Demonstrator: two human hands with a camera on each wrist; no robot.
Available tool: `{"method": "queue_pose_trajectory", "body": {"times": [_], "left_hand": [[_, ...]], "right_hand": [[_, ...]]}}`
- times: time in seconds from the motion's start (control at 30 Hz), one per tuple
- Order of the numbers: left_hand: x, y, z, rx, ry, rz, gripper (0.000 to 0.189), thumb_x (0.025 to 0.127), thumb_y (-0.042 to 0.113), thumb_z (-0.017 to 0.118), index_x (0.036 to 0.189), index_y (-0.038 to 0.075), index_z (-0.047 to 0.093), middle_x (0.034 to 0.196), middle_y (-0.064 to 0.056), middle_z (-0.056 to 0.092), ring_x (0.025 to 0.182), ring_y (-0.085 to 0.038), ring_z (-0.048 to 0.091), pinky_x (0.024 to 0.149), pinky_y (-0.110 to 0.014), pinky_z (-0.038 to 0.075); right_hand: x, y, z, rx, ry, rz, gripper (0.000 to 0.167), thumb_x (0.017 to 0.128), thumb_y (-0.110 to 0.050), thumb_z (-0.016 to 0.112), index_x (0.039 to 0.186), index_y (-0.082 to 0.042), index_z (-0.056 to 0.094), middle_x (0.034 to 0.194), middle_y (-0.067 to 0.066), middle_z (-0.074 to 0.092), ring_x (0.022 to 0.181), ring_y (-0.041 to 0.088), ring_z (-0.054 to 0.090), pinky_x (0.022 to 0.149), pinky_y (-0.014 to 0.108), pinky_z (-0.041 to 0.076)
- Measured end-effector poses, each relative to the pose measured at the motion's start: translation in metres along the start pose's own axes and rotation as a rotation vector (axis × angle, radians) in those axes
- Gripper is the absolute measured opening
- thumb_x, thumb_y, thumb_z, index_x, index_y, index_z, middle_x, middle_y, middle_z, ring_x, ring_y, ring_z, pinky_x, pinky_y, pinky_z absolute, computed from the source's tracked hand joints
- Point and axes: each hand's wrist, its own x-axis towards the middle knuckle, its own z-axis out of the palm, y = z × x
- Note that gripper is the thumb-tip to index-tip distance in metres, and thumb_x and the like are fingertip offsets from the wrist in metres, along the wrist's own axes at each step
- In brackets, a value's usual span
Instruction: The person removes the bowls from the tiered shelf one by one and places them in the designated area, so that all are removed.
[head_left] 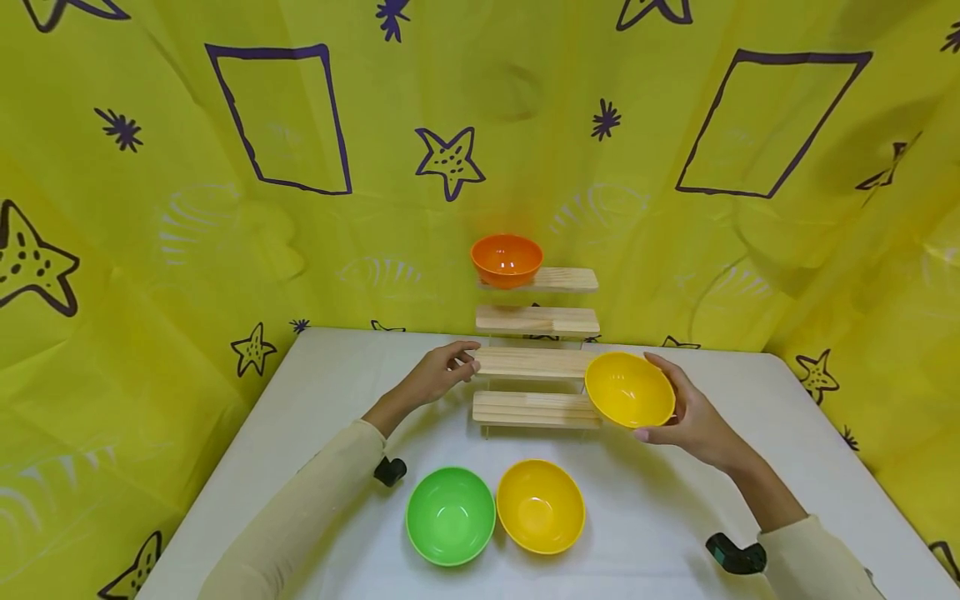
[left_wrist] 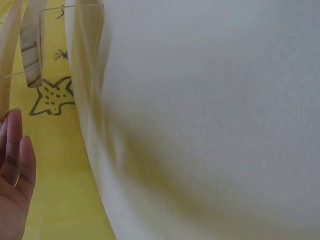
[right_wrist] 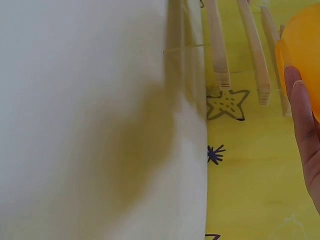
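Observation:
In the head view my right hand (head_left: 705, 421) holds a yellow bowl (head_left: 630, 389) by its right side, thumb low and fingers behind the rim. The bowl is tilted with its inside towards me, at the right end of a stepped wooden rack (head_left: 532, 362). My left hand (head_left: 442, 372) is at the rack's left end, fingertips right at the second tier from the bottom. Its fingers (left_wrist: 14, 145) look fairly straight in the left wrist view. An orange bowl (head_left: 507, 262) sits on the left part of the top tier. The right wrist view shows the held bowl's outside (right_wrist: 305, 50).
A green bowl (head_left: 451, 517) and a second yellow bowl (head_left: 540, 507) stand side by side on the white table (head_left: 300, 467), in front of the rack. Behind the table hangs a yellow curtain (head_left: 525, 100) with starfish drawings.

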Motion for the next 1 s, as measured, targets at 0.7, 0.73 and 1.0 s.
{"method": "queue_pose_trajectory", "body": {"times": [0.7, 0.73, 1.0], "left_hand": [[0.000, 0.001, 0.001, 0.005, 0.000, -0.004, 0.048, 0.104, 0.022, 0.057, 0.147, 0.001, 0.048, 0.114, -0.018, 0.069, 0.093, -0.038, 0.068, 0.064, -0.026, 0.045], [0.000, 0.001, 0.001, 0.006, 0.001, -0.004, 0.048, 0.104, 0.022, 0.057, 0.147, 0.001, 0.048, 0.114, -0.018, 0.069, 0.093, -0.038, 0.068, 0.064, -0.026, 0.045], [0.000, 0.000, 0.001, 0.017, 0.011, -0.009, 0.047, 0.104, 0.023, 0.058, 0.146, 0.003, 0.049, 0.113, -0.016, 0.070, 0.092, -0.035, 0.069, 0.064, -0.026, 0.045]], "right_hand": [[-0.023, 0.011, 0.010, -0.032, -0.019, 0.043, 0.098, 0.082, -0.001, 0.080, 0.158, -0.006, 0.017, 0.144, 0.008, 0.036, 0.109, -0.003, 0.054, 0.084, 0.023, 0.056], [-0.024, 0.012, 0.010, -0.035, -0.018, 0.049, 0.098, 0.082, -0.002, 0.080, 0.158, -0.006, 0.017, 0.143, 0.005, 0.036, 0.109, -0.003, 0.054, 0.084, 0.023, 0.056], [-0.032, 0.016, 0.014, -0.023, -0.034, 0.071, 0.098, 0.081, -0.004, 0.081, 0.157, -0.007, 0.019, 0.142, -0.003, 0.037, 0.110, -0.002, 0.054, 0.086, 0.023, 0.055]]}}
